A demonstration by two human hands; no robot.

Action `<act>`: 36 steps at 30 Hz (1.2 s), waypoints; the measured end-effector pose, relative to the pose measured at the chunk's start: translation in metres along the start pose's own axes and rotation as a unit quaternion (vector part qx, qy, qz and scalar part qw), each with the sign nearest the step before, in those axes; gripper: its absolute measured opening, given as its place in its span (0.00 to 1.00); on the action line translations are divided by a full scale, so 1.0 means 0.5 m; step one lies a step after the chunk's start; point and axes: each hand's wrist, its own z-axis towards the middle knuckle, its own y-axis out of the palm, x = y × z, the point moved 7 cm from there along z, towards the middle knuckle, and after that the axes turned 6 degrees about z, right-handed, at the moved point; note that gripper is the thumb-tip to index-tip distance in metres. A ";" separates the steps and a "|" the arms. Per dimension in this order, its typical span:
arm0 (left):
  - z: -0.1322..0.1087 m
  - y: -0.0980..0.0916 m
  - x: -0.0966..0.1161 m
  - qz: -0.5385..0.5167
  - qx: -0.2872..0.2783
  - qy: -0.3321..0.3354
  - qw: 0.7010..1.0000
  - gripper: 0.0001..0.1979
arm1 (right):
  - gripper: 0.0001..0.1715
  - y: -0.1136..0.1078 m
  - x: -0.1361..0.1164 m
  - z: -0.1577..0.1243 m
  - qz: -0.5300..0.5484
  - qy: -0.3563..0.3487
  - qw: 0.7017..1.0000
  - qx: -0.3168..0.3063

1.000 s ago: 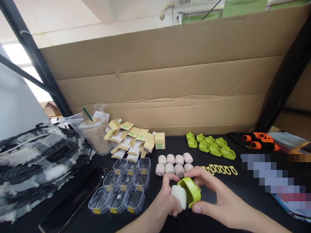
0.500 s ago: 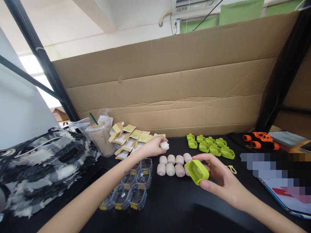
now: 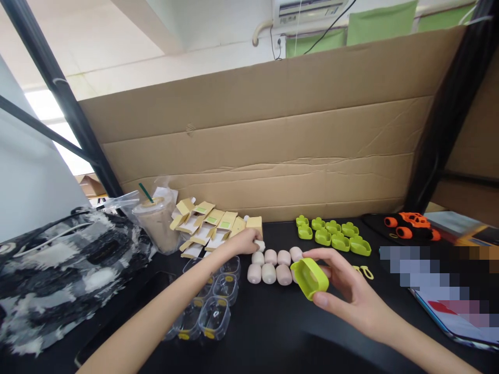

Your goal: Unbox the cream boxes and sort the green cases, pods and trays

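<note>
My left hand (image 3: pixel 248 241) has its fingers closed on a small white rounded piece (image 3: pixel 260 245), just beyond the far left end of two rows of pale rounded pieces (image 3: pixel 268 274). Whether that piece touches the table cannot be told. In my right hand (image 3: pixel 346 291), between thumb and fingers, is a lime-green cup-shaped case (image 3: pixel 312 279), tilted with its hollow side toward me. It hides part of the rows' right end. Similar green cases (image 3: pixel 340 241) stand in two rows behind my right hand. Clear plastic containers (image 3: pixel 215 316) sit beneath my left forearm, which covers some of them.
Opened small cardboard boxes (image 3: pixel 211 222) lie behind my left hand, beside a drink cup (image 3: pixel 156 223) with a green straw. Black-and-white fabric (image 3: pixel 70 275) fills the left. Rightward are green loops (image 3: pixel 366 272) and an orange toy truck (image 3: pixel 415 222). A cardboard panel (image 3: pixel 257 156) closes the back.
My left hand has come down and closer to the rows with the white piece, uncovering a cardboard box behind it. My right hand still holds the green case. The view has shifted slightly.
</note>
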 end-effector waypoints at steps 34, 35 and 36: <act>-0.214 0.130 0.148 -0.568 0.091 0.048 0.816 0.09 | 0.15 0.038 0.051 0.007 0.066 0.138 0.988 0.002; -0.217 0.127 0.148 -0.546 0.099 0.051 0.830 0.08 | 0.16 0.040 0.054 0.005 0.065 0.145 0.987 -0.004; -0.219 0.126 0.149 -0.528 0.101 0.054 0.841 0.07 | 0.16 0.041 0.055 0.003 0.062 0.150 0.987 -0.008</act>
